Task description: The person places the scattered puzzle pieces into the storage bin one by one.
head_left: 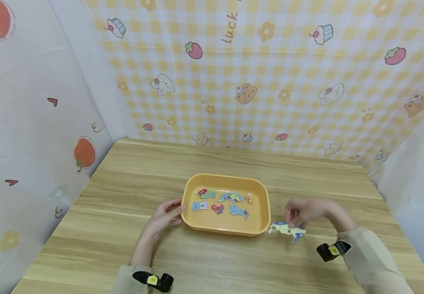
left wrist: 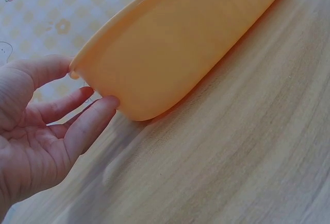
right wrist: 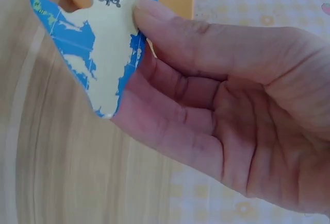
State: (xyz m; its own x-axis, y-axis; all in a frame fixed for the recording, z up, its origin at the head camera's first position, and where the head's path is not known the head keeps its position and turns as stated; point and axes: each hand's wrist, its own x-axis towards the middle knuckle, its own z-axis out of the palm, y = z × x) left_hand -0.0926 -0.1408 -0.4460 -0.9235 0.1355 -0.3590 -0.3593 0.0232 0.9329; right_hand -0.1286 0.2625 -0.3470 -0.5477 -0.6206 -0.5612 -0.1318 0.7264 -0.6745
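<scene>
A flat, irregular map puzzle piece (head_left: pixel 282 228), pale yellow with blue patches, is pinched between the thumb and fingers of my right hand (head_left: pixel 305 211), just off the right side of an orange-yellow tray (head_left: pixel 229 228). Small dark print shows on the piece (right wrist: pixel 105 38) in the right wrist view. My left hand (head_left: pixel 165 217) holds the tray's left end. In the left wrist view one digit of that hand (left wrist: pixel 41 126) is at the rim, and other fingertips touch the outer wall (left wrist: pixel 154 54). Several colourful cut-out pieces (head_left: pixel 238 211) lie spread inside the tray.
The tray sits on a wood-grain table (head_left: pixel 138 192). Behind the table hangs a yellow-checked cloth (head_left: pixel 219 102) with printed cartoons, and a pale printed cloth (head_left: pixel 43 134) stands at the left. Each wrist wears a small black camera (head_left: pixel 334 250).
</scene>
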